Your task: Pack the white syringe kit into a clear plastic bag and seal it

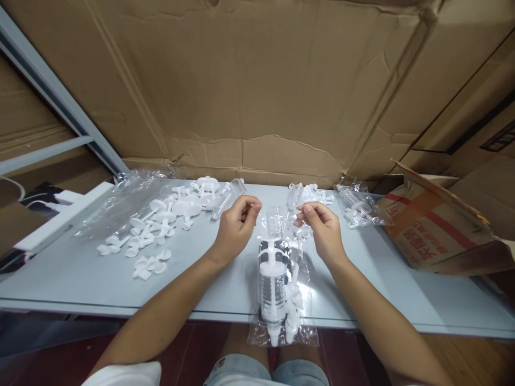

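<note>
In the middle of the head view, a clear plastic bag lies on the table with its lower end over the front edge. Inside it are a clear ribbed syringe-like tube with a white plunger and tip, and several small white plastic parts. My left hand is closed in a pinch at the bag's upper left corner. At the upper right corner, my right hand pinches the thin film between thumb and fingers. The film at both fingertips is hard to see.
White plungers and small parts lie spread at left, near clear empty bags. Ribbed tubes rest farther back. A filled bag sits beside an open cardboard box at right. Cardboard walls the back; a power strip is left.
</note>
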{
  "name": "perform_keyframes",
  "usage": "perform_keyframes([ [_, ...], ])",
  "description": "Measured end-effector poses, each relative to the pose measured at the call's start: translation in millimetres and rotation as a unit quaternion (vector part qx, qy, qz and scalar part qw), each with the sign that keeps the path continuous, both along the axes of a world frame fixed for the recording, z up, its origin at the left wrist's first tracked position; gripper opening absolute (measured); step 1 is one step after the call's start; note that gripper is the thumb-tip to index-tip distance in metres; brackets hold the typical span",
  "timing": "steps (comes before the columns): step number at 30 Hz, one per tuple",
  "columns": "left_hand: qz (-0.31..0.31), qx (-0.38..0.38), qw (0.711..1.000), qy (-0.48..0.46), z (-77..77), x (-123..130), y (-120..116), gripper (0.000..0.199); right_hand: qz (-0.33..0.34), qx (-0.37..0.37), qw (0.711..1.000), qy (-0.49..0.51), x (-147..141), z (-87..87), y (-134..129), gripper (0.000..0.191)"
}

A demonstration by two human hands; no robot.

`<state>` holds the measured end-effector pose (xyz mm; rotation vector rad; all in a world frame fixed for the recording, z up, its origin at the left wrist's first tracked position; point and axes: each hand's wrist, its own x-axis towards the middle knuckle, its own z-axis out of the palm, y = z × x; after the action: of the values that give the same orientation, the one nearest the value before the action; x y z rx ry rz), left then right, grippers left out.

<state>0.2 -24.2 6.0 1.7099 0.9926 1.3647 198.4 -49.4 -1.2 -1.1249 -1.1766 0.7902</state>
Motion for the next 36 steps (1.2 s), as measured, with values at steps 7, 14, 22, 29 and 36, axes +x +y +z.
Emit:
perform_keyframes([
  [7,-0.228,-0.244,0.94,-0.073,-2.2,4.1,2.4,0.047,-0.028,0.018,0.999,-0.023,3.8,0.9,2.1,0.023],
  [14,-0.189,-0.255,0.946,-0.064,-5.1,9.0,2.9,0.024,-0.083,0.061,0.987,-0.122,1.8,11.2,-1.6,0.024],
  [22,-0.122,-0.232,0.96,-0.098,-2.7,10.1,-0.2,0.023,0.111,-0.084,0.989,-0.055,20.6,15.7,0.9,0.041],
  [29,-0.087,-0.22,0.959,-0.157,-4.0,1.6,9.5,0.027,0.231,-0.174,0.956,-0.047,16.5,10.5,-2.7,0.027],
  [36,-0.068,-0.237,0.952,-0.182,-3.3,1.2,11.5,0.028,0.119,-0.137,0.976,-0.12,7.3,5.4,-8.5,0.021],
])
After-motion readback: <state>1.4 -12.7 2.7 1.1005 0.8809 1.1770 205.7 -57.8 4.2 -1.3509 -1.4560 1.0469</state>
